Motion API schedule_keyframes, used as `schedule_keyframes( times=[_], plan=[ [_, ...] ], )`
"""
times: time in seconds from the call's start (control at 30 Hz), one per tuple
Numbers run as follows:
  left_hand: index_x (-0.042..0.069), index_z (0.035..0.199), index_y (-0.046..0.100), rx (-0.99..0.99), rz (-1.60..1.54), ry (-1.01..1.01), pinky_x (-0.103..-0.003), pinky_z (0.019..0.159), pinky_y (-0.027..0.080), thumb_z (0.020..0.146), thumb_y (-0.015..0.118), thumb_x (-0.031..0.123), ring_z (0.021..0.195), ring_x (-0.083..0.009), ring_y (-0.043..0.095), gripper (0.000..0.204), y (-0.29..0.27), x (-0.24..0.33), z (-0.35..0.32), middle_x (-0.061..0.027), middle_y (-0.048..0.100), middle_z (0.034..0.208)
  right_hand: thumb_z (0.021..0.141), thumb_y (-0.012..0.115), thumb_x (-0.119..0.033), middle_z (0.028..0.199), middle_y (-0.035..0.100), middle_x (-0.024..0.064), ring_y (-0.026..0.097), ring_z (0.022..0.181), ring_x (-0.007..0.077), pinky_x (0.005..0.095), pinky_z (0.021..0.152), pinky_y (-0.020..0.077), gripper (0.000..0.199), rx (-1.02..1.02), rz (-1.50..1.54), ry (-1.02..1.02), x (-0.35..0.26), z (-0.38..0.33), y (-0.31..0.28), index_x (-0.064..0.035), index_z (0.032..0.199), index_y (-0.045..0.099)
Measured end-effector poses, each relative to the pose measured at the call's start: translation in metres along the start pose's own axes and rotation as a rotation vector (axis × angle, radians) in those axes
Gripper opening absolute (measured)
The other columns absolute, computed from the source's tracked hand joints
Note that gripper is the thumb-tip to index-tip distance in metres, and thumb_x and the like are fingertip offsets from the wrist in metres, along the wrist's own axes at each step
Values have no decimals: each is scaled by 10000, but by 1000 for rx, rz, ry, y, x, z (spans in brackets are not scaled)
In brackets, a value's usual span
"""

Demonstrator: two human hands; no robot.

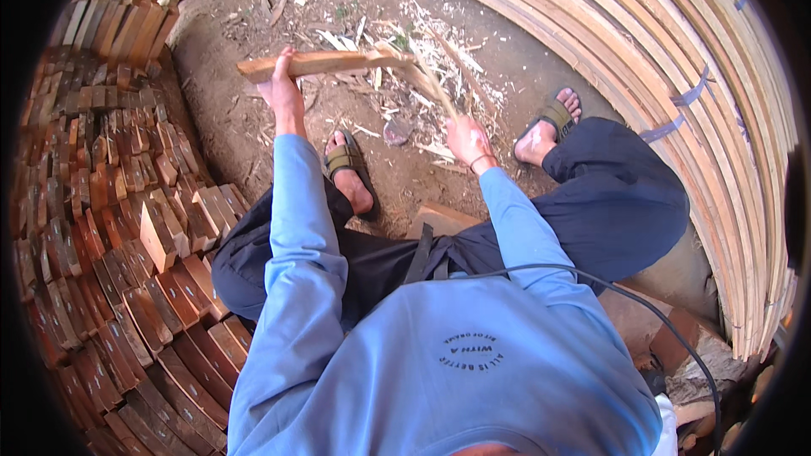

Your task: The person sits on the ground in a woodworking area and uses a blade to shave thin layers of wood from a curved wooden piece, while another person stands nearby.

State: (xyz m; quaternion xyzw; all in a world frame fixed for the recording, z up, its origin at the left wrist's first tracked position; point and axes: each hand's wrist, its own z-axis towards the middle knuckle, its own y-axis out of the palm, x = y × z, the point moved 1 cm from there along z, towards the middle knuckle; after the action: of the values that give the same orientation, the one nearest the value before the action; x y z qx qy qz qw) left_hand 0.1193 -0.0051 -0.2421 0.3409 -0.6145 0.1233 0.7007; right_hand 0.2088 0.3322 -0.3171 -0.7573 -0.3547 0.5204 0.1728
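Observation:
My left hand (285, 95) is closed round the left part of a rough wooden billet (325, 62), its thumb over the top. The billet lies level in the air above the ground, and its right end looks splintered or notched. My right hand (470, 140) grips a slim, pale wooden handle (440, 95) that slants up to the billet's right end. The head of this tool cannot be made out clearly there against the wood chips. Pale wood chips and shavings (460, 63) are scattered on the dirt beneath both hands.
Stacked wooden blocks (106, 203) fill the left side, close to my left knee. Long bundled wooden strips (676, 51) curve along the right, tied with bands. My sandalled feet (351, 173) stand either side of the chips. A black cable (625, 291) runs across my right side.

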Motion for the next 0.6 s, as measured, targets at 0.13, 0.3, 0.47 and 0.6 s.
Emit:
schedule_keyframes(
  times=[0.13, 0.3, 0.47, 0.6],
  plan=[
    [-101, 1040, 566, -15, 6, -24, -360, 928, 505, 803, 653, -17, 982, -253, 660, 266, 12, 10, 5, -198, 670, 1034, 931, 515, -262, 823, 644, 306, 666, 784, 421, 498, 729, 525, 362, -95, -135, -59, 2, -4, 6, 53, 865, 682],
    [-114, 1033, 631, 9, 50, -7, -342, 902, 503, 801, 661, 9, 953, -232, 660, 264, 18, 8, 0, -161, 685, 999, 924, 524, -256, 784, 662, 272, 677, 742, 399, 481, 706, 540, 340, -55, -21, 82, -1, -1, 0, 43, 888, 680],
    [-119, 1044, 627, 3, 13, -15, -333, 903, 504, 802, 660, 13, 967, -232, 660, 278, 18, 7, 2, -164, 685, 1011, 919, 516, -229, 789, 658, 278, 674, 761, 407, 477, 725, 547, 326, -70, -157, -69, 35, 5, 28, 39, 838, 684],
    [-123, 1055, 623, 14, 35, -15, -328, 897, 509, 796, 660, 6, 969, -235, 662, 291, 11, 5, 3, -171, 683, 1018, 911, 529, -259, 825, 655, 300, 674, 794, 406, 471, 766, 538, 363, -7, -31, -2, -10, -5, -6, 62, 828, 676]
  ],
)
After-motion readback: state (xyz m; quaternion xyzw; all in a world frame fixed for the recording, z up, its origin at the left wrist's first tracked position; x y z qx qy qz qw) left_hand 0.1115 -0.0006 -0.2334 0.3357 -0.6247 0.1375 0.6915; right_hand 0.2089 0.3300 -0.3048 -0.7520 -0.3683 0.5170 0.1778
